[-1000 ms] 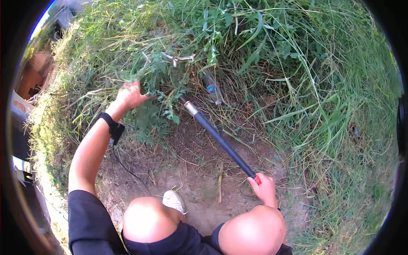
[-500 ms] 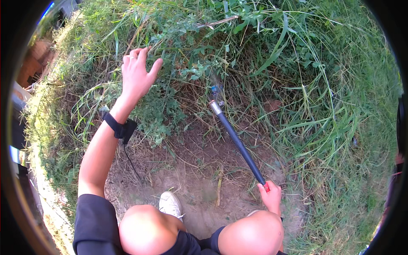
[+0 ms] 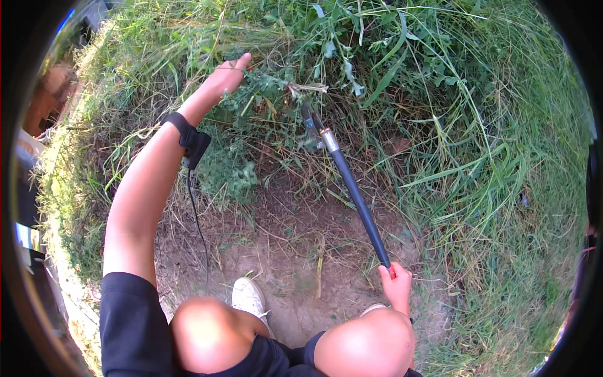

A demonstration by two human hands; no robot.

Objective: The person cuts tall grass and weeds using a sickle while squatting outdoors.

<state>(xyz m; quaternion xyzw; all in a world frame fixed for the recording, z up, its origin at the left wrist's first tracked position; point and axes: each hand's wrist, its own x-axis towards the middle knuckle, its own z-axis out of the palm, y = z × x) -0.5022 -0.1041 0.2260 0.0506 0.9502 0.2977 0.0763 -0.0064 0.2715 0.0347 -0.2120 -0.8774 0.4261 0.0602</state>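
My left hand [image 3: 227, 76] is sunk in the tall grass [image 3: 207, 44] at the upper left. Its thumb sticks up on the right, and the fingers curl in among bent stems, their tips hidden. At the lower right, my right hand [image 3: 397, 284] is wrapped round the red-marked end of a long-handled sickle [image 3: 358, 196]. Its straight black shaft slants up and left to a silver ferrule. Beyond that, the dark metal head [image 3: 308, 118] lies among the weeds, most of the blade covered. A pale broken stalk [image 3: 311, 87] rests just above it.
Bare soil strewn with dry stems [image 3: 295, 251] lies between my white shoe [image 3: 249, 296] and the grass bank. Both knees are bent at the bottom. A black strap [image 3: 182, 129] on my left wrist trails a cable [image 3: 200, 229]. Dense grass [image 3: 502, 207] fills the right side.
My left hand has moved right and farther in, its spread fingers now curled into the grass. The sickle's head has shifted up and slightly left. The pale stalk has come down towards it.
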